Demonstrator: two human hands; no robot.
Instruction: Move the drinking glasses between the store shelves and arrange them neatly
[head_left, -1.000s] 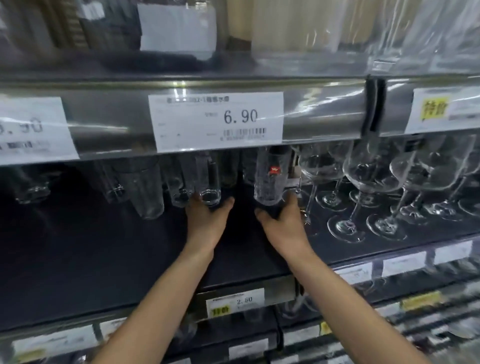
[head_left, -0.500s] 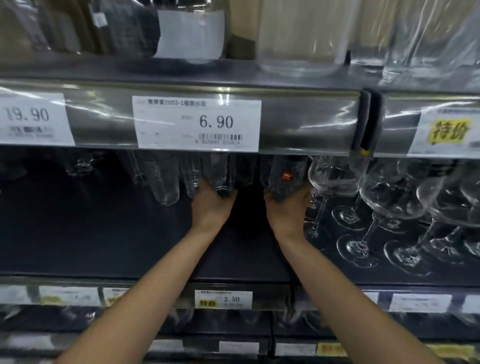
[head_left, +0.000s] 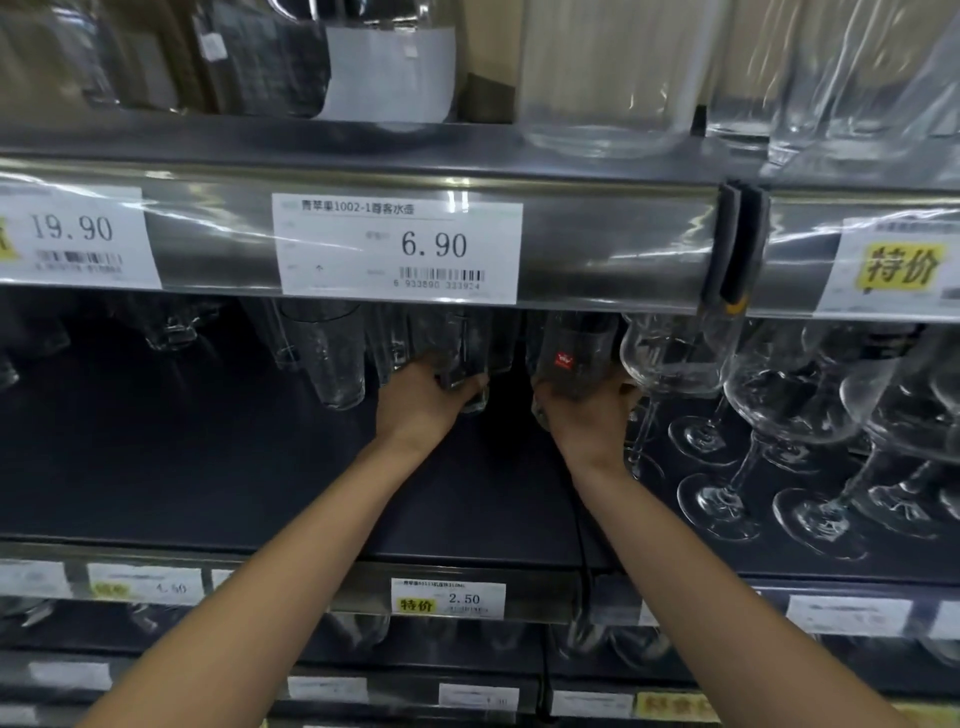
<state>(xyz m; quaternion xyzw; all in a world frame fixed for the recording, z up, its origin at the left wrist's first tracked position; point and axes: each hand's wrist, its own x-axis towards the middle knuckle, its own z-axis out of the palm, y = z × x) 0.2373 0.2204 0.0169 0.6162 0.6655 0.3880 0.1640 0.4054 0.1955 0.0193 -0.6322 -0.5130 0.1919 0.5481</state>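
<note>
Both hands reach far into the dark shelf (head_left: 208, 467), and each has one glass. The left hand (head_left: 418, 402) curls its fingers round the foot of a clear tumbler (head_left: 462, 364). The right hand (head_left: 587, 415) grips the foot of a stickered tumbler (head_left: 569, 358) in the same way. The two glasses are near each other at the far middle of the shelf, with a dark gap between them. Their tops are hidden behind the price rail (head_left: 597, 249), and I cannot tell whether their feet rest on the shelf or hang just above it. More tumblers (head_left: 332, 364) stand just left of the clear one, and wine glasses (head_left: 675, 358) crowd close on the right of the stickered one. This looks like the pick-up step: both glasses are gripped, neither yet drawn out. The next move likely calls for pulling both toward the near edge, low enough to pass under the rail, with the right wrist kept away from the wine glasses, which would tip easily.
</note>
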